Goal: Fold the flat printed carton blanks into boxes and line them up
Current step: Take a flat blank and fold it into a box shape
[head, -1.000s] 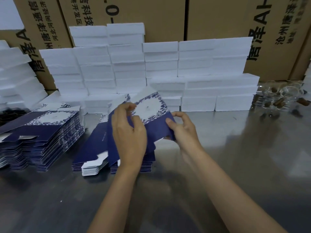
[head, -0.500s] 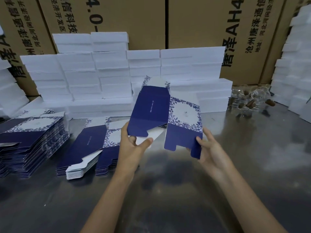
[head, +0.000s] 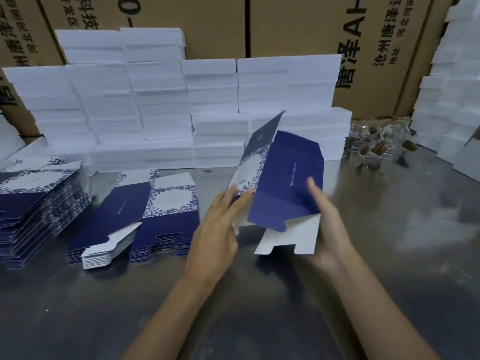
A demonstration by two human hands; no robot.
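- Navy-and-white carton [head: 283, 183] is held up above the table [head: 389, 255], partly opened into a sleeve, with its floral panel turned left and its plain navy panel facing the camera.
- Left hand [head: 220, 229] lies against the carton's left side, fingers [head: 233, 201] nearly straight and together, pressing flat on the floral panel rather than curling round it.
- Right hand [head: 327, 224] cups the carton's right side, fingers spread over the navy panel and palm behind a white bottom flap [head: 291, 240]; it grips the carton loosely.
- Left of the carton, a low stack of blanks [head: 145, 216] lies flat on the table, and farther left a taller stack [head: 39, 203].
- Behind the carton, white foam blocks [head: 155, 105] stand piled in rows against brown shipping boxes [head: 298, 24].
- Right of the carton and farther back, clear glass jars [head: 381, 141] with brown stoppers lie in a heap; more foam [head: 449, 100] rises at the far right.
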